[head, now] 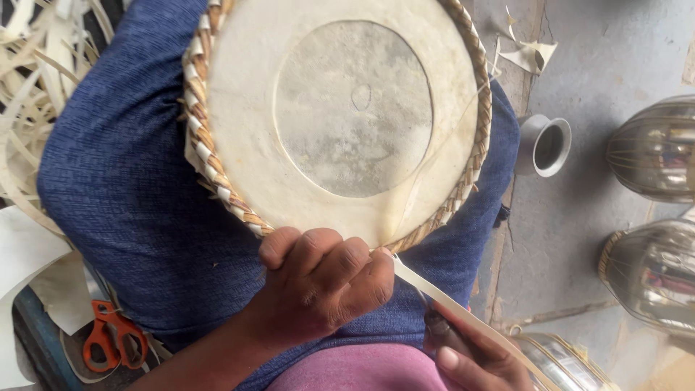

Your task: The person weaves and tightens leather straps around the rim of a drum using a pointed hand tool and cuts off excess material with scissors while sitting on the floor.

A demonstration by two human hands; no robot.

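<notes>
Head camera looks down as the left hand (318,282) clamps closed on the near rim of a drum head (340,116) resting on a blue-trousered lap (137,195). The right hand (478,362), below and right of that rim, grips a dark tool and a pale flat strap (441,293) running up to the drum's plaited edge (206,156). The stretched skin looks taut and easily marked, the strap stiff yet bendable; the woven rim seems the safest hold.
</notes>
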